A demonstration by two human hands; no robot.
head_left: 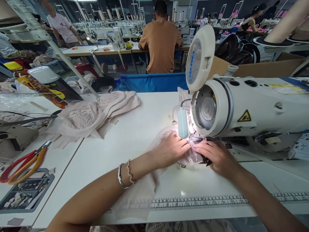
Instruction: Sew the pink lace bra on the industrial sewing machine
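- Head view, fingers: the fingers of the left hand (172, 149) lie close together and pressed flat on a pale pink lace fabric piece (166, 135), right of centre in the frame. The fingers of the right hand (212, 155) are stretched toward it, tips nearly meeting the left hand's, also pressing the lace down. Neither hand pinches anything that I can make out; glare hides the fingertips.
- Head view, lace: it lies on the white bench (125, 141) directly under the head of the white industrial sewing machine (241, 106), apparently held flat and taut there so it sits square by the needle. The needle itself is lost in the glare.
- Head view, light: a small white tubular lamp (182, 122) hangs just above the hands, aimed at the lace.
- Head view, wrist: a silver bangle and a beaded bracelet (125, 174) circle the left wrist.
- Head view, bench front: a printed ruler strip (205, 201) runs along the near edge, lower in the frame.
- Head view, left: a heap of the same pinkish lace garments (96, 112) waits at centre left, and red-and-orange-handled scissors (24, 162) lie at lower left.
- Head view, top: a person in an orange shirt (160, 42) sits facing away at another bench.
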